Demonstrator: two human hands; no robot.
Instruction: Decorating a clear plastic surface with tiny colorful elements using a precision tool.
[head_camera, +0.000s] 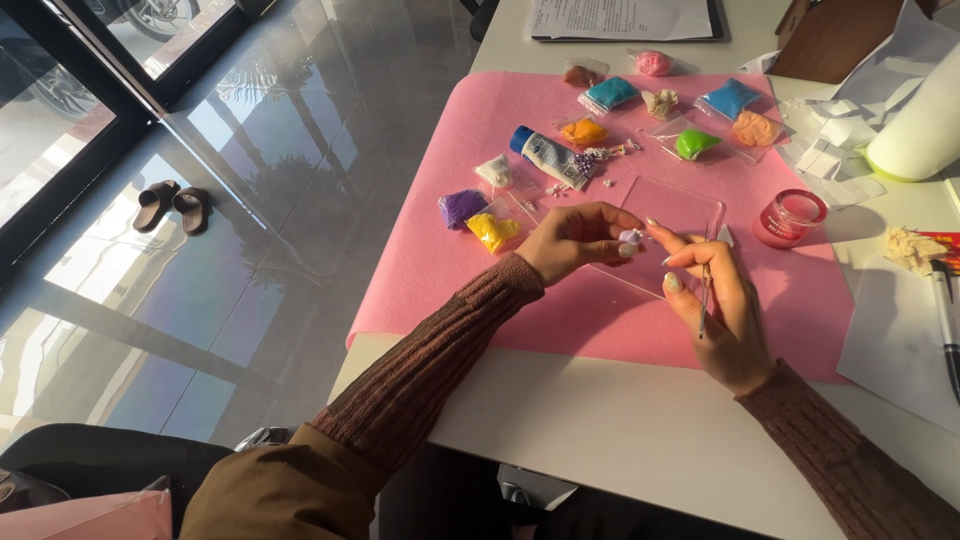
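My left hand (572, 240) pinches a tiny pale lilac clay piece (630, 239) between its fingertips, above a clear plastic sheet (690, 205) on a pink felt mat (470, 240). My right hand (715, 300) holds a thin metal tool (704, 300) along the palm, and its fingertips reach the clay piece too. Small clear bags of clay lie on the mat: purple (461, 207), yellow (493, 231), white (494, 171), orange (583, 131), green (697, 143) and blue (611, 93).
A white and blue tube (551, 157) lies beside the bags. A small red jar (790, 217) stands right of the sheet. Torn white paper (835, 140), a white roll (925, 125), a pen (946, 310) and papers (625, 18) crowd the white table. Sandals (172, 205) lie on the floor.
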